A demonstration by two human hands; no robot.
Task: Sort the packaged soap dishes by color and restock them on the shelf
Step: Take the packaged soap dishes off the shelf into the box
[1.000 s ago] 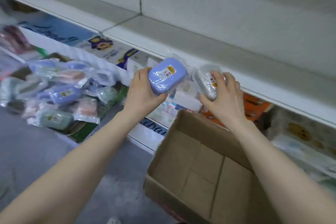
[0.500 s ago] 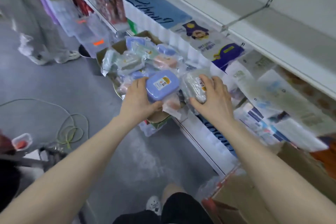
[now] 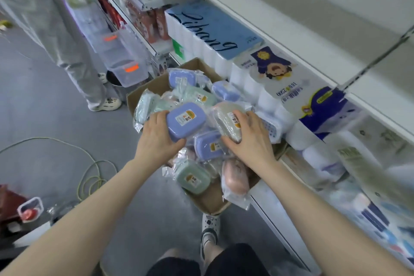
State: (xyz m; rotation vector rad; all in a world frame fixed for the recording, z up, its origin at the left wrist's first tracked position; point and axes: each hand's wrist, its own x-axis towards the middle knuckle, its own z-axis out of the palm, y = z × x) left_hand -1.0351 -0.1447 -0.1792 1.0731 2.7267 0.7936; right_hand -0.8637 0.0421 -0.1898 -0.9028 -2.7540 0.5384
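My left hand (image 3: 156, 139) grips a blue packaged soap dish (image 3: 186, 120) above an open cardboard box (image 3: 210, 201) on the floor. My right hand (image 3: 248, 139) grips a pale grey-green packaged soap dish (image 3: 226, 122) beside it. The box is heaped with several wrapped dishes: a blue one (image 3: 209, 147) under my hands, a green one (image 3: 193, 178) at the near side, a pink one (image 3: 235, 178) by the near right rim, more blue and green ones at the far end. The white shelf (image 3: 280, 2) runs along the right.
Toilet paper packs (image 3: 215, 31) fill the low shelf behind the box. A person in grey trousers (image 3: 67, 36) stands at the far left by clear plastic bins (image 3: 125, 69). A green cable (image 3: 89, 177) coils on the grey floor. My foot (image 3: 209, 228) is near the box.
My view swung left from the empty box to the full box. Both hands carried their dishes down over the heap, still holding them.
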